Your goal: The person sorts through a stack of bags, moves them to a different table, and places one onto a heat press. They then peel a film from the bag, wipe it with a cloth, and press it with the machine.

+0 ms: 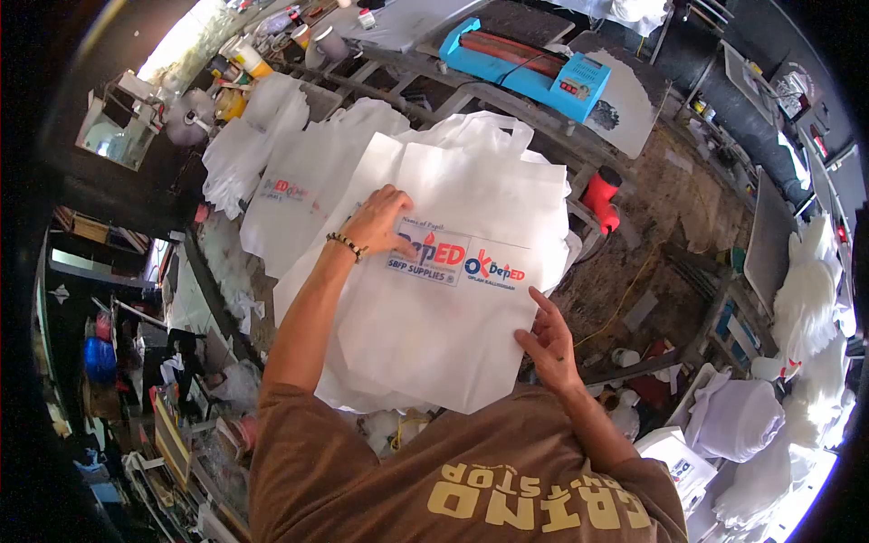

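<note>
A white fabric bag (434, 348) lies in front of me, printed "DepED SBFP SUPPLIES" and "OK sa DepED" in blue and red. My left hand (376, 222) rests at the left of the print, thumb and fingers apart. At the bag's lower right edge, my right hand (549, 348) grips it with the thumb on top and fingers at the rim. More white bags lie beneath and behind it. Another printed bag (281, 217) shows to the left, its lettering partly smudged.
Beyond the bags sits a blue machine with a red roller (534, 68). A red heat gun (601, 199) stands right of the pile. Cups and bottles crowd the back left bench. A white roll (738, 416) and stacked white bags (806, 299) are at the right.
</note>
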Tool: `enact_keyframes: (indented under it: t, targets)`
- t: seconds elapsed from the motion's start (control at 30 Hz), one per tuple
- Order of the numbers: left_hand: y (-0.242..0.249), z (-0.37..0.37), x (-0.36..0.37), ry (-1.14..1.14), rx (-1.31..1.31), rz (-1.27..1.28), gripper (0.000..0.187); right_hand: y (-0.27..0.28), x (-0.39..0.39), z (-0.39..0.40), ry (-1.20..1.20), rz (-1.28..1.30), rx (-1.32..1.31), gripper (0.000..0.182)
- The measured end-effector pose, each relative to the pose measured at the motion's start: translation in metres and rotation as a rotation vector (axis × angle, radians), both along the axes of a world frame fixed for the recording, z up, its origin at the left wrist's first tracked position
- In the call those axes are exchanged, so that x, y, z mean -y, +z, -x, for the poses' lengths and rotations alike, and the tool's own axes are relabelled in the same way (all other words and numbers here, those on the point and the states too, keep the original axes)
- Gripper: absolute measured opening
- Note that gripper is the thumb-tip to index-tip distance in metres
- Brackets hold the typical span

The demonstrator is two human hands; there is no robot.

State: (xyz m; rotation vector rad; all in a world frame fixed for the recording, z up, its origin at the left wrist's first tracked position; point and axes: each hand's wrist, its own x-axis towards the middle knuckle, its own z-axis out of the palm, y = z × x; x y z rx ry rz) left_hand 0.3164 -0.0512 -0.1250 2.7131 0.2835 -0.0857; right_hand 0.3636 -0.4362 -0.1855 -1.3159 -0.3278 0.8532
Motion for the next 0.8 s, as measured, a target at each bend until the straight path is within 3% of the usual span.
enact_keyframes:
  t: [0.13, 0.2, 0.33, 0.4, 0.53, 0.73, 0.8]
  targets:
    - [-0.005, 0.005, -0.003, -0.022, -0.016, 0.015, 0.066, -0.005, 0.008, -0.001, 0.060, 0.018, -0.004, 0.075]
    - [-0.001, 0.007, 0.005, 0.063, -0.165, 0.164, 0.061, -0.006, 0.009, -0.001, 0.102, -0.065, -0.071, 0.077]
    - [0.002, 0.013, 0.010, 0.023, -0.100, 0.116, 0.065, 0.003, 0.008, 0.000, 0.074, -0.089, -0.149, 0.079]
    - [-0.001, 0.014, 0.006, -0.091, 0.023, -0.023, 0.068, 0.004, 0.006, -0.001, 0.040, -0.123, -0.200, 0.082]
    - [0.004, 0.011, 0.006, -0.110, -0.070, 0.081, 0.068, -0.001, 0.006, -0.004, 0.043, -0.134, -0.112, 0.086]
    - [-0.004, 0.001, 0.006, -0.157, -0.105, 0.003, 0.061, -0.004, 0.002, -0.007, 0.044, -0.154, -0.140, 0.091]
    - [-0.005, 0.001, 0.004, -0.101, -0.106, 0.133, 0.057, -0.007, 0.003, -0.006, 0.048, -0.183, -0.151, 0.092]
